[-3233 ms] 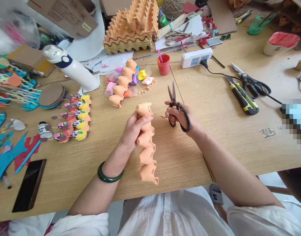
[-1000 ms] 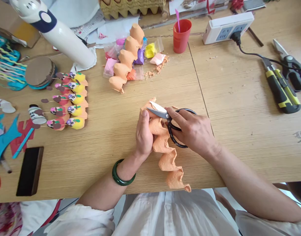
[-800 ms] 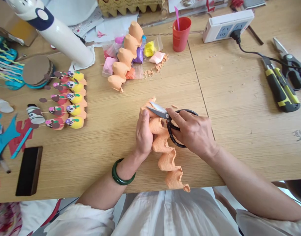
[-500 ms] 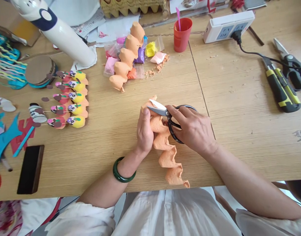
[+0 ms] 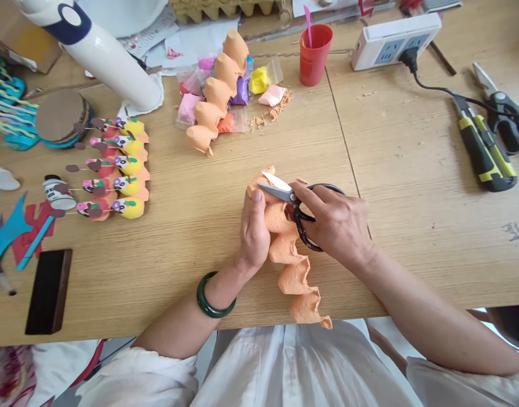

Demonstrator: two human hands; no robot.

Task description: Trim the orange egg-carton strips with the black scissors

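Note:
My left hand grips the far end of an orange egg carton strip, its thumb lying near the blades. The strip hangs toward me in a row of several cups with a jagged edge. In my right hand is a pair of black-handled scissors, fingers in the loops. Its blades are slightly apart and lie over the strip's far cup, pointing left. A second orange egg carton strip rests farther off on small bags of coloured clay.
Painted egg cups on sticks stand at left, near a white bottle and a black box-shaped object. A red cup, a power strip, a yellow-black cutter and other scissors lie on the far and right side.
Both hands, the strip and the scissors appear slightly farther right in view, while the table things have shifted a little left and up. The grip on the strip and scissors stays the same.

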